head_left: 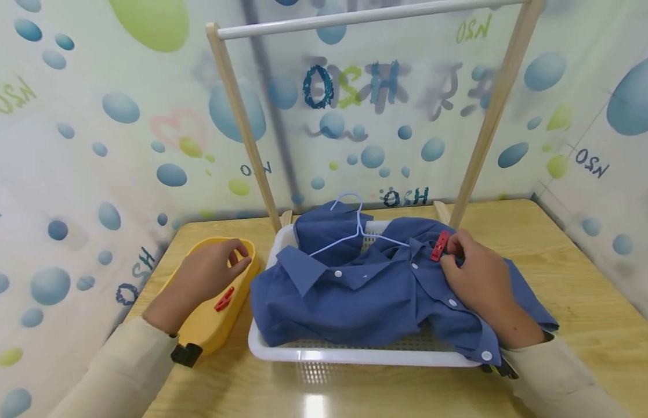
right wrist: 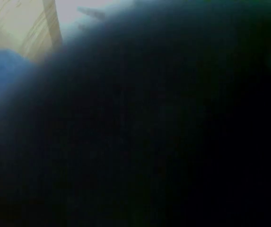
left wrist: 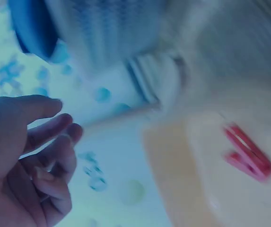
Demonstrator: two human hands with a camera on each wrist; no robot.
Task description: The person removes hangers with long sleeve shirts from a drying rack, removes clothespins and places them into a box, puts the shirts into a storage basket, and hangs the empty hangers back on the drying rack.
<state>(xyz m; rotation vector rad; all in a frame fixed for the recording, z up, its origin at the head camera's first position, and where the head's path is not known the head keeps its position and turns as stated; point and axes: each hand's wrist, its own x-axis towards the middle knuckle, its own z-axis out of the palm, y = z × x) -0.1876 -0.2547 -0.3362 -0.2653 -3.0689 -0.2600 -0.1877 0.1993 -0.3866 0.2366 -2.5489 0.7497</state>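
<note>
Left hand (head_left: 211, 273): poised above the yellow tray (head_left: 201, 322) at left, fingers loosely bent and released, holding nothing. A loose clothespin (head_left: 224, 299) lies in that tray. Right hand (head_left: 480, 276): thumb and forefinger pinch a red clothespin (head_left: 440, 246) at the right of the shirt's collar; whether its jaws bite the cloth cannot be told. The right wrist view is mostly dark. Blue shirt (head_left: 355, 313): spread over the white basket (head_left: 365, 356), hanger (head_left: 359, 223) inside its collar, hook pointing far. Wooden rack (head_left: 491, 125): standing on the far side.
</note>
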